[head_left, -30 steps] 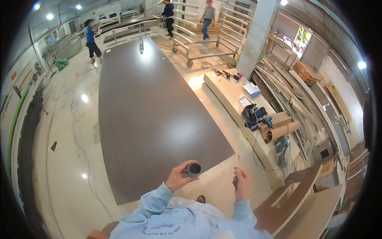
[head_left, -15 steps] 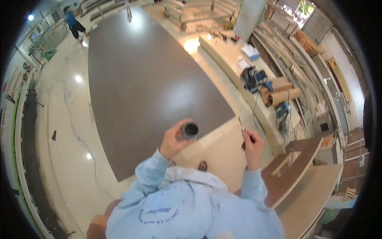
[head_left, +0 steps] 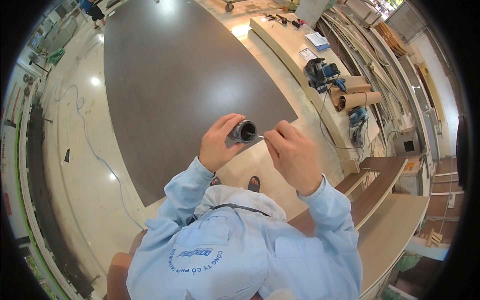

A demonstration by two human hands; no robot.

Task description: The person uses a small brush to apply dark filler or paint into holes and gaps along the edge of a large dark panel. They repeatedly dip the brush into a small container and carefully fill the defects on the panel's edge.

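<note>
A small round jar [head_left: 236,133], dark inside with a smudged rim, is in my left hand [head_left: 216,143]. The fingers wrap around its side, and its open mouth tilts toward my right. My right hand [head_left: 294,154] pinches a thin metal tool [head_left: 258,136] whose tip reaches into the jar's mouth. Most of the tool is hidden by the fingers, so I cannot tell its exact kind. Both hands are in front of my body, over the near edge of a large dark brown panel [head_left: 175,85].
To the right, a long pale board stack [head_left: 295,70] carries blue power tools [head_left: 358,116], a brown paper roll [head_left: 359,101] and a clipboard [head_left: 308,53]. Brown shelving [head_left: 372,197] stands near my right side. A blue cable [head_left: 92,154] trails across the left floor. Another person [head_left: 93,12] stands far left.
My right hand has come in from the right with the thin tool, and its tip is now in the jar. The left hand with the jar has shifted slightly up in the picture.
</note>
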